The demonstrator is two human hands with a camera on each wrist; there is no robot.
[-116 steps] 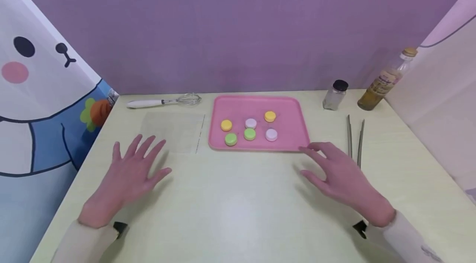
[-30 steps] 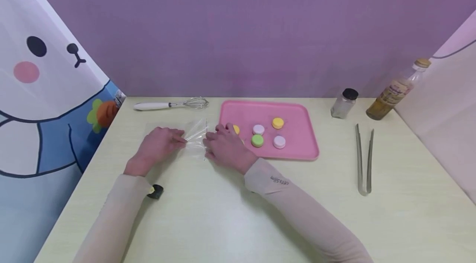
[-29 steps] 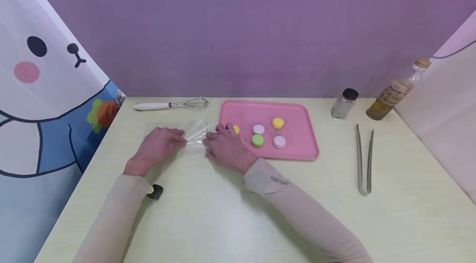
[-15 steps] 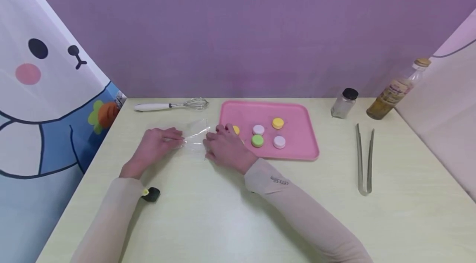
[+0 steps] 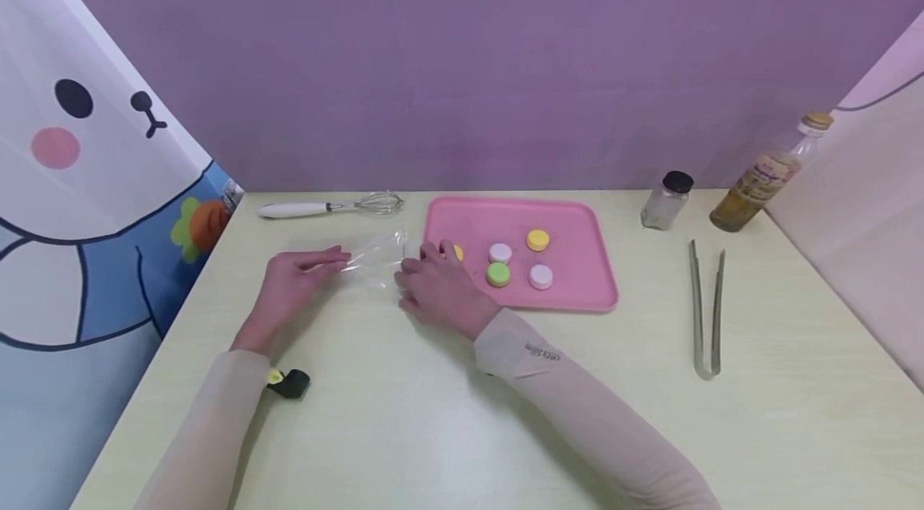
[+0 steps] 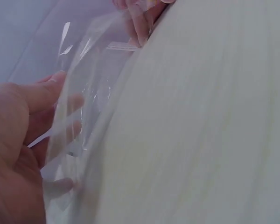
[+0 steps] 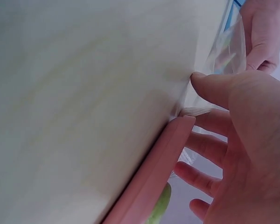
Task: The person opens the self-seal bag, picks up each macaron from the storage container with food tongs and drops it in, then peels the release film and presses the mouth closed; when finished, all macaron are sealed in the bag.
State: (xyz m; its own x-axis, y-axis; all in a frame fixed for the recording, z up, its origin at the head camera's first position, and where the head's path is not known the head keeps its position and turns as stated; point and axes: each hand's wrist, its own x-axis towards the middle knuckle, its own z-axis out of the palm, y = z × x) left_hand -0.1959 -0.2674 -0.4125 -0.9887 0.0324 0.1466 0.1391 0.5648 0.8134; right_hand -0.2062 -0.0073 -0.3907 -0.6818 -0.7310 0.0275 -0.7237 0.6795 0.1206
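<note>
In the head view, left of the pink rectangular plastic tray (image 5: 577,231), the left hand's (image 5: 287,283) grip pinches a clear, thin plastic bag (image 5: 377,257); the right hand (image 5: 445,289), fingers apart, touches the bag's tray-side end. Left wrist: fingers show through the film. Right wrist: thumb and fingers spread beside the tray's edge.

1. Thin, clear, colourless plastic bag (image 5: 377,257): glossy and see-through, marked by bright streaks of reflected light.
2. Pose: left end raised off the pale tabletop (image 5: 404,414); right end low, with creased film there.
3. Position: left of centre, towards the far side, its right end just beside the left edge of the pink, rectangular, round-cornered tray (image 5: 570,245); contact with it is unclear.
4. State: whether the mouth is open cannot be made out.
</note>
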